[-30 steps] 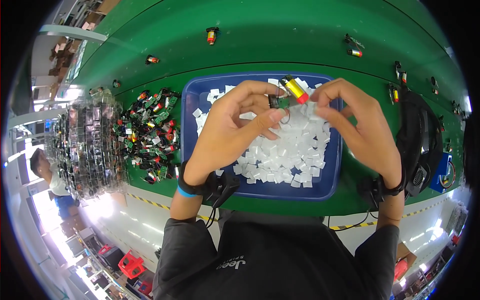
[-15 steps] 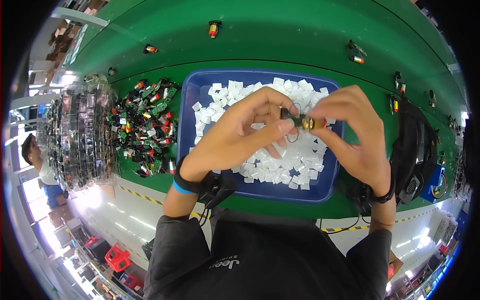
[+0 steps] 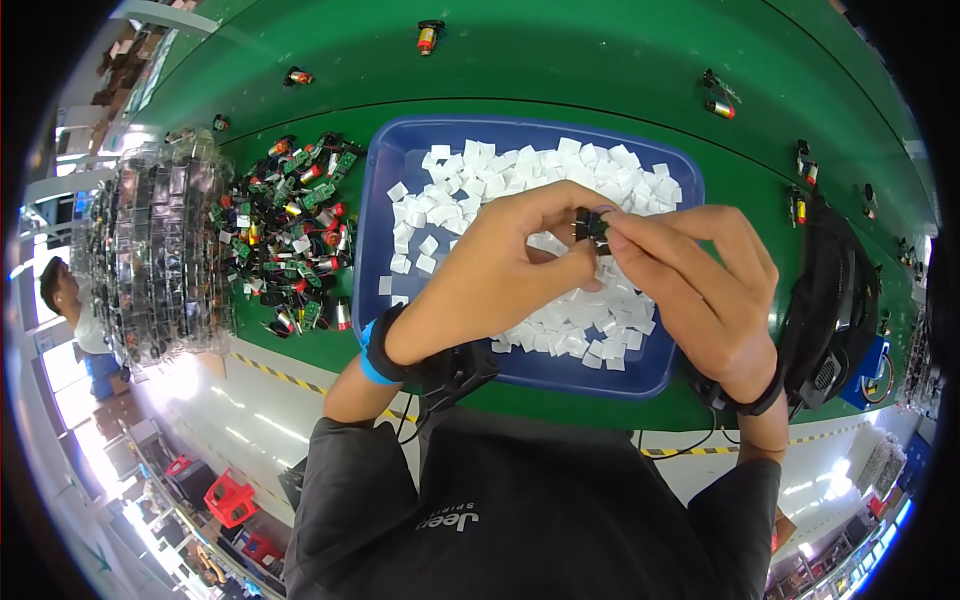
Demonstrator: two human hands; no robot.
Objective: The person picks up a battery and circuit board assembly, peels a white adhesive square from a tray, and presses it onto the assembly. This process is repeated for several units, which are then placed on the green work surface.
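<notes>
Above a blue tray (image 3: pixel 375 200) of small white square pieces (image 3: pixel 480 175), both hands meet around a small electronic assembly with a black part (image 3: pixel 588 228) facing up. My left hand (image 3: pixel 500 265) is closed, pinching it from the left between thumb and fingers. From the right, my right hand (image 3: pixel 705 285) is closed too, thumb and fingertips pressed on the assembly's near right side. Fingers cover most of the piece, and its yellow cylinder cannot be seen now.
Left of the tray lies a heap of green circuit boards with red and yellow cylinders (image 3: pixel 295 225), beside stacked clear plastic trays (image 3: pixel 165 260). Similar assemblies (image 3: pixel 428 38) lie scattered on the green table (image 3: pixel 560 60). A black bag (image 3: pixel 830 290) sits at right. Another person (image 3: pixel 70 300) is far left.
The assembly has been turned in the fingers: its yellow cylinder showed before, and now the black part faces up. My right hand has shifted slightly, its fingers closer to my left.
</notes>
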